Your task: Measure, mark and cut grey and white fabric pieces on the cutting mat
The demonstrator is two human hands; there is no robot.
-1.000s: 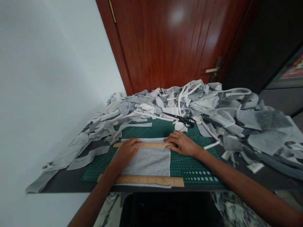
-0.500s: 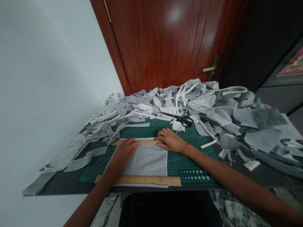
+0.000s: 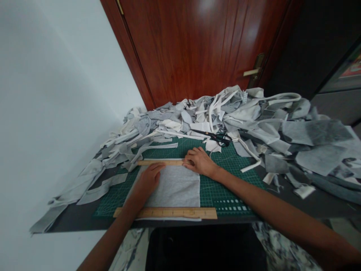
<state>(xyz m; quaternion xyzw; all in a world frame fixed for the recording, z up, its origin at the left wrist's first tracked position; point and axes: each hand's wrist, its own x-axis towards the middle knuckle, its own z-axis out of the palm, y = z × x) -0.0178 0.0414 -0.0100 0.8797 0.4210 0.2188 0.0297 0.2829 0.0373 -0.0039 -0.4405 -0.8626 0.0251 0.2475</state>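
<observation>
A piece of grey fabric [image 3: 177, 188] lies flat on a green cutting mat [image 3: 225, 188]. Across its far edge runs a wooden ruler [image 3: 172, 163], with a thin strip of the fabric showing beyond it. My left hand [image 3: 149, 180] rests on the fabric, fingers laid out and tips at the ruler's near side. At the ruler's right end, my right hand [image 3: 200, 162] has its thumb and bent fingers closed around it; that end is hidden. A second wooden ruler [image 3: 180, 213] lies across the fabric's near edge, passing under my left forearm.
Black-handled scissors [image 3: 217, 138] lie at the mat's far side. Grey and white fabric scraps [image 3: 254, 113] are heaped along the back and right of the dark table [image 3: 81, 218], with more strips on the left. A wooden door [image 3: 203, 49] stands behind.
My right hand has shifted slightly left, its fingers more bent at the ruler's end. My left fingers lie a little flatter. The view has tilted slightly; the fabric and near ruler appear unmoved.
</observation>
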